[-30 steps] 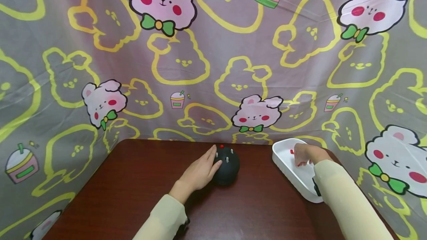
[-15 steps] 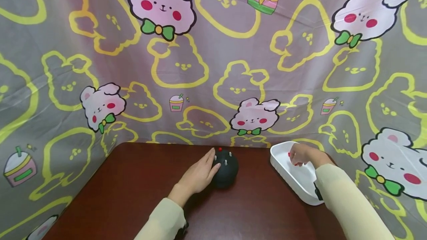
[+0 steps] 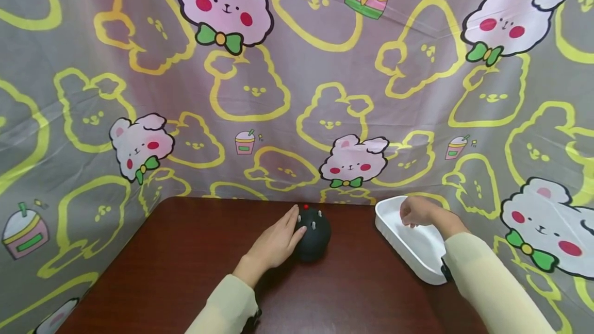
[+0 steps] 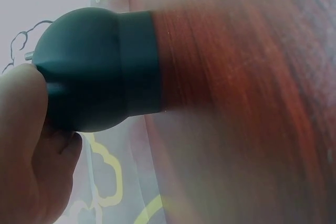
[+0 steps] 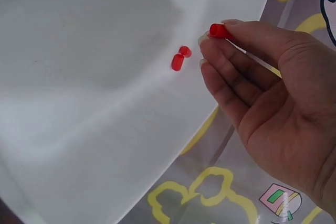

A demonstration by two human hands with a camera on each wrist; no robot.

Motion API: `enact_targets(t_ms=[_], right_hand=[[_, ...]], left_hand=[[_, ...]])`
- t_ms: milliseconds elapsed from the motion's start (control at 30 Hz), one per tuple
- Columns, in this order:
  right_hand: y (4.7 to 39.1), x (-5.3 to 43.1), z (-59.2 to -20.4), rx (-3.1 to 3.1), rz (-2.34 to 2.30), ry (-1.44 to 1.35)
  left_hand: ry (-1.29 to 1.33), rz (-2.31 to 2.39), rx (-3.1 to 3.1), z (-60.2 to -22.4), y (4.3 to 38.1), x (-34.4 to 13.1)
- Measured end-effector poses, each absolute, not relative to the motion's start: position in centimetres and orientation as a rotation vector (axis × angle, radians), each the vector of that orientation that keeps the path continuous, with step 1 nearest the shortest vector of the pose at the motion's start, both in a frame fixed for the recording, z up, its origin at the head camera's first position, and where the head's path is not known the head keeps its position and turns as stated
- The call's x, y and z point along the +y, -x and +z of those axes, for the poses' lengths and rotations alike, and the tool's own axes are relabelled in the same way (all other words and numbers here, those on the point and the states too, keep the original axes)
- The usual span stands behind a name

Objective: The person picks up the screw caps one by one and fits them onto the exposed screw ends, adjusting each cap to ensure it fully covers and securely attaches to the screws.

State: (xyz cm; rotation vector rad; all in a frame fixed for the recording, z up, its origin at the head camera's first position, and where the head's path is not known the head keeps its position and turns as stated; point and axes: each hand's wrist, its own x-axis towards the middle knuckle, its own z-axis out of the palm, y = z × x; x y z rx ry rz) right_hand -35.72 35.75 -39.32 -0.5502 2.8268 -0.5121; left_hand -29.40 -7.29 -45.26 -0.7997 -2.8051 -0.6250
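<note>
A black dome-topped stand (image 3: 316, 244) with a short cylindrical base is upright on the table. Several small metal posts (image 3: 313, 225) stick out of its top, and a red cap (image 3: 306, 206) shows at the far side. My left hand (image 3: 271, 244) rests against the dome's left side, fingers straight and thumb on the near side. Over the white tray (image 3: 401, 247), my right hand (image 3: 419, 212) pinches a small hollow red cap (image 5: 219, 31) between thumb and index finger. Two more red pieces, a cap (image 5: 178, 63) lying on its side and another cap (image 5: 185, 51), touch inside the tray.
The brown table (image 3: 199, 251) extends left and in front of the stand. A patterned cloth (image 3: 287, 92) closes off the back and both sides. The tray sits near the table's right edge, close to the cloth.
My right hand has shifted slightly left and up over the tray, and the red near its fingers is barely visible from the head view now. My left hand stays on the dome.
</note>
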Motion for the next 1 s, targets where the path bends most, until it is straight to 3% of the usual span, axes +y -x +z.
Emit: enact_targets(t_ms=[1000], right_hand=[[34.4,32.4,-37.0,3.017,-0.586,0.958]], left_hand=[[0.796,-0.629,-2.805,-45.0,29.3,-7.2]])
